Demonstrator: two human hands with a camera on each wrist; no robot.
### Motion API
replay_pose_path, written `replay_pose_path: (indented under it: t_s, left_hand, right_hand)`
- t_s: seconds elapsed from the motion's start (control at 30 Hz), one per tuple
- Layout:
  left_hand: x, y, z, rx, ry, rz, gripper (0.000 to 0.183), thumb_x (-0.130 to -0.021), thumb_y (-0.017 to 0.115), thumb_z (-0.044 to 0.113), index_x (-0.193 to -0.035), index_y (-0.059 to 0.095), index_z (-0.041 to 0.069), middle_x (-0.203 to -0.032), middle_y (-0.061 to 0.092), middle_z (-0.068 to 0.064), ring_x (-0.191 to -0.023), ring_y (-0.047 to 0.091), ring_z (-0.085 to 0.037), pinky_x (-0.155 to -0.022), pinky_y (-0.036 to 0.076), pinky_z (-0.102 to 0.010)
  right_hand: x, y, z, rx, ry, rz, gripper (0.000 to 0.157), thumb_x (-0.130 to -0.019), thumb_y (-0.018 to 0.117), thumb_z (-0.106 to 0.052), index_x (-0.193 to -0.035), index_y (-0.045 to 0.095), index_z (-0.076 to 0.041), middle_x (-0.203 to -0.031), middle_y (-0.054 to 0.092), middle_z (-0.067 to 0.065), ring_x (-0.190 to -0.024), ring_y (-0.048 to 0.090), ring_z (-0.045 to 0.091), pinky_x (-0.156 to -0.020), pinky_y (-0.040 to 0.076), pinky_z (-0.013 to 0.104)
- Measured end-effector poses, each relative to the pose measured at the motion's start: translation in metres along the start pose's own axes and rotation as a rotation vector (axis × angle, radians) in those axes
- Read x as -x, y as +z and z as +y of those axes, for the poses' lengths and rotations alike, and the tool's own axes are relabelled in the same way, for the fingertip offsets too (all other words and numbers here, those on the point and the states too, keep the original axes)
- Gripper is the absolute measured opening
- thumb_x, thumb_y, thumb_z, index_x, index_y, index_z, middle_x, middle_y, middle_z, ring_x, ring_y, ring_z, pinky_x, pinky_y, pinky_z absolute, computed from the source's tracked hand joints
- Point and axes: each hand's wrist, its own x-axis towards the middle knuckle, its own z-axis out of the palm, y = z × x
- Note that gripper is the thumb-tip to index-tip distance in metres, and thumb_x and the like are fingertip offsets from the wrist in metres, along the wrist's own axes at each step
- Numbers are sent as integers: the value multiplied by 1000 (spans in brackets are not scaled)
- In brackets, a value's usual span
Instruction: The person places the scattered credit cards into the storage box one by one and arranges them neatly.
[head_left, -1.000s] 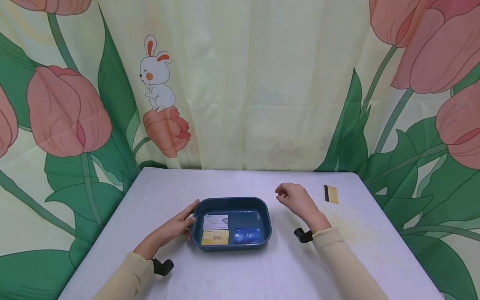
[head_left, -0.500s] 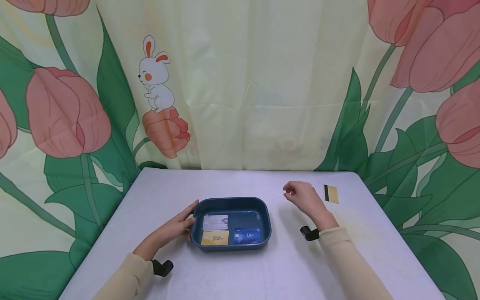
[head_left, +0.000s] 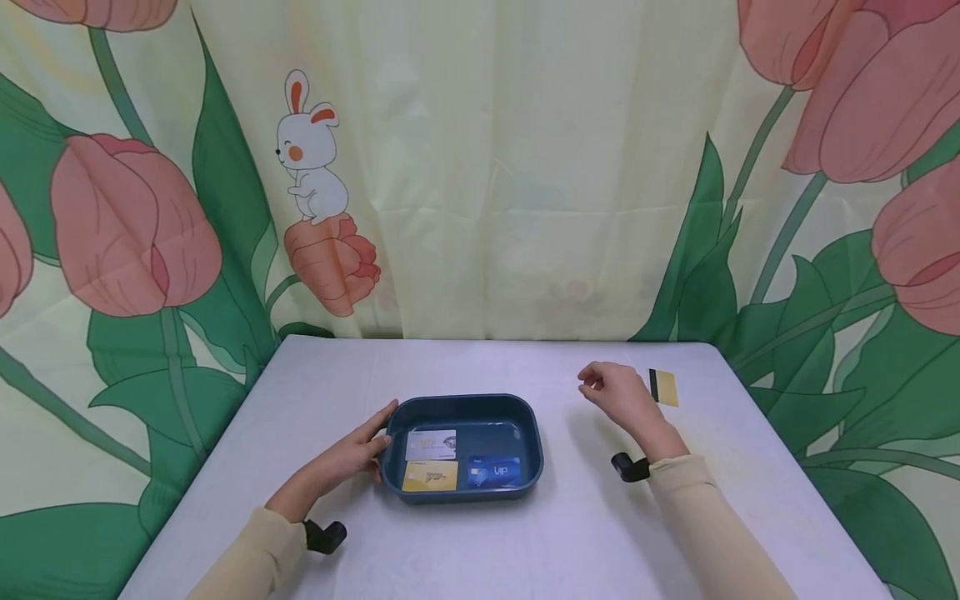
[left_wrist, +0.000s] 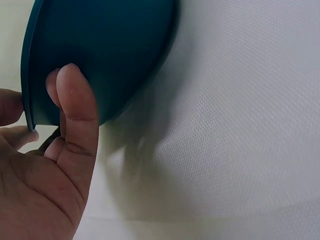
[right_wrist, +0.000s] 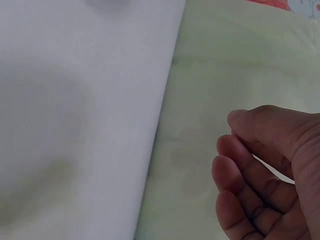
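Note:
A dark blue rectangular tray (head_left: 517, 497) stands on the table. Its left end is held by my left hand (head_left: 341, 458), whose fingers bend against the wall and over the rim in the left wrist view. Inside lie a silver card (head_left: 420, 446), a gold card (head_left: 417, 477) below it and a blue VIP card (head_left: 483, 477) at the right. Above the table, right of the tray, my right hand (head_left: 621, 398) hovers with loosely curled fingers and nothing between them. Just beyond it a gold card with a black stripe (head_left: 666, 388) lies on the cloth.
A white cloth covers the table (head_left: 480, 554). Behind its far edge hangs a curtain (head_left: 480, 208) printed with tulips and a rabbit. A small black camera (head_left: 630, 467) is strapped to the right wrist, another (head_left: 326, 537) to the left.
My right hand has moved away from the tray to the right, nearer the striped gold card. The left hand, the tray and the cards in it have stayed put.

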Motion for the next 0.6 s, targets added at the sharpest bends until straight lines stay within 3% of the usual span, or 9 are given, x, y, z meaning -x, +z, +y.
replay_pose_path:
  t_s: [0.6]
  left_hand:
    - [0,0,-2,-15,3,-2,65,-110,43,15,-168,15,28,-171,12,-18,-84,58,-26,-73,54,-36]
  right_hand:
    - [-3,-5,34,9,58,4,22,-97,69,-15,-114,73,-2,-100,73,11,-93,66,26,-81,55,44]
